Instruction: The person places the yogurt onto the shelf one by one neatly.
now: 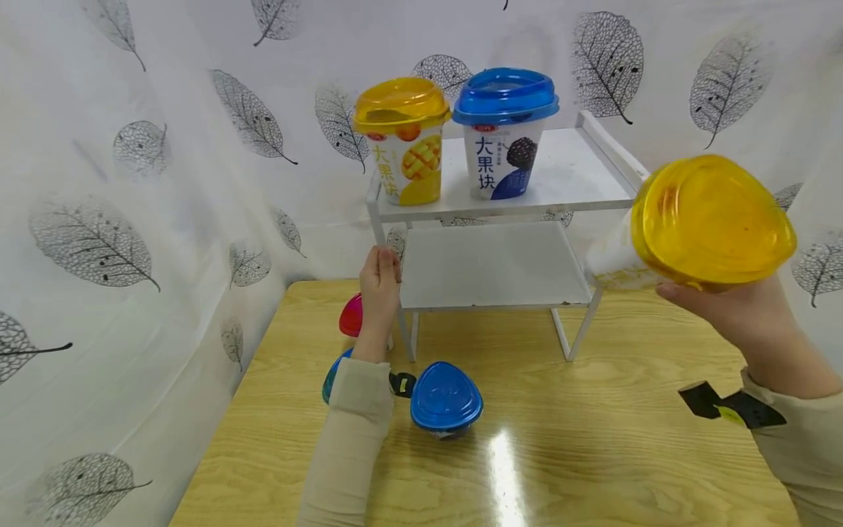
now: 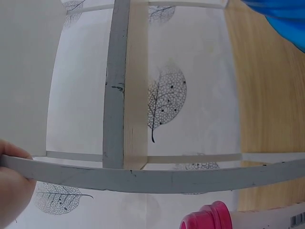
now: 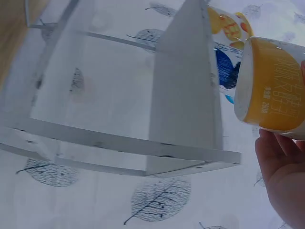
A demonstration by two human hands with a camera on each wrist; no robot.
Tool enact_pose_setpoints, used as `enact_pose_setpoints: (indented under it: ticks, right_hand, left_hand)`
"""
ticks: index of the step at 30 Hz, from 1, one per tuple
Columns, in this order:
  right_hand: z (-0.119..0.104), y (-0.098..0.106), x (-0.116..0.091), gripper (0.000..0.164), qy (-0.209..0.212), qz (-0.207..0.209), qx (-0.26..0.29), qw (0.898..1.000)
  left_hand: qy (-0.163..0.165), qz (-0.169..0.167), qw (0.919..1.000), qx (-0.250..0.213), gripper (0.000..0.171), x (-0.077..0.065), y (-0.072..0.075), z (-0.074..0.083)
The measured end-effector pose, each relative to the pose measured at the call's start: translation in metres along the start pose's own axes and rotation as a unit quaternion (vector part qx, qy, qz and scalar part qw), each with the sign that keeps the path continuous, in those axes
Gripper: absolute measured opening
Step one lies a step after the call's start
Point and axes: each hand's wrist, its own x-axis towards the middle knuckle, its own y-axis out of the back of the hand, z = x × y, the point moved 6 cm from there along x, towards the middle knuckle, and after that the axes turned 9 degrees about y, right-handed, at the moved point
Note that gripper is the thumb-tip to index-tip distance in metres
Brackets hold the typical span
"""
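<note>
My right hand (image 1: pixel 747 315) holds a yellow-lidded yogurt cup (image 1: pixel 714 219), tilted, beside the right end of the upper shelf. In the right wrist view, fingers wrap the orange-printed yogurt cup (image 3: pixel 274 90), whose white base faces the rack. A white two-tier rack (image 1: pixel 490 263) stands on the table; my left hand (image 1: pixel 380 282) grips its front left post, and in the left wrist view the thumb and fingers (image 2: pixel 14 179) close round that bar. On the upper shelf stand another yellow-lidded cup (image 1: pixel 408 146) and a blue-lidded cup (image 1: pixel 503 139), side by side at the left and middle.
A blue-lidded cup (image 1: pixel 446 399) stands on the wooden table (image 1: pixel 593 439) before the rack. Left of it, a red-lidded cup (image 1: pixel 351 316) and a teal-blue-lidded cup (image 1: pixel 334 377) are partly hidden by my left arm. Leaf-patterned curtain (image 1: pixel 145 234) hangs behind and at the left.
</note>
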Motion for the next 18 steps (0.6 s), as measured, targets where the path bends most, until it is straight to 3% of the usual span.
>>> enact_pose_setpoints:
  ticks: [8, 15, 18]
  right_hand:
    - [-0.007, 0.0, 0.034, 0.056, 0.011, 0.018, 0.015, 1.0]
    - [-0.007, 0.001, 0.062, 0.056, 0.034, 0.043, 0.059, 0.997]
    - [-0.007, 0.001, 0.07, 0.055, 0.024, 0.048, 0.047, 0.997]
  left_hand:
    - [0.017, 0.002, 0.9998, 0.0, 0.031, 0.008, 0.003, -0.025]
    - [0.007, 0.003, 1.0, 0.004, 0.036, 0.007, 0.003, -0.023]
    - [0.003, 0.002, 1.0, 0.003, 0.038, 0.007, 0.002, -0.024]
